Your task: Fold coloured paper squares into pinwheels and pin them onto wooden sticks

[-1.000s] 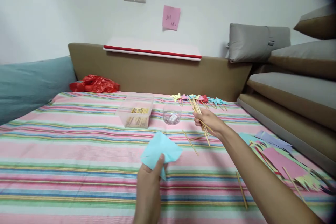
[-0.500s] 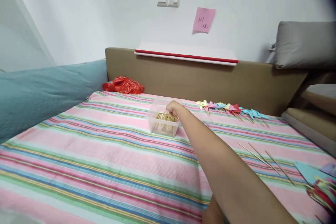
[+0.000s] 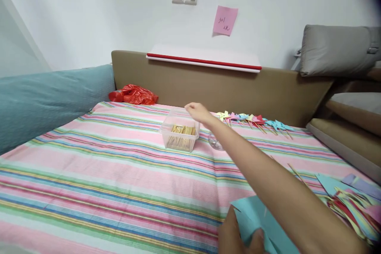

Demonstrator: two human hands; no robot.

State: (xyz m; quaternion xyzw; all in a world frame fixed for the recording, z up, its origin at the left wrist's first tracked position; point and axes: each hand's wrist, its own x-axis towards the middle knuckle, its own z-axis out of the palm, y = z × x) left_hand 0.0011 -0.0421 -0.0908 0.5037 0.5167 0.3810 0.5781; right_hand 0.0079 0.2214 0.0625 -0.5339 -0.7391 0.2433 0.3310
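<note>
My right hand (image 3: 197,112) hovers just above the far rim of a clear plastic box (image 3: 179,135) that holds a layer of wooden sticks. Its fingers are loosely apart and I see nothing in them. My left hand (image 3: 236,237) is at the bottom edge, gripping a folded light blue paper (image 3: 256,217), partly covered by my right forearm. A small clear cup (image 3: 213,142) peeks out behind that arm. All of this lies on a pink striped bed sheet (image 3: 119,174).
A row of small paper pinwheels on sticks (image 3: 253,120) lies near the brown headboard. Cut coloured paper (image 3: 351,206) is piled at the right, with a loose stick (image 3: 295,173) beside it. A red plastic bag (image 3: 133,94), a teal pillow (image 3: 44,103) and a grey cushion (image 3: 336,47) border the bed.
My right hand carried a bunch of sticks to the box, lowered them in, and has now lifted out without them. The view swung left, then slightly back; the blue paper reappears.
</note>
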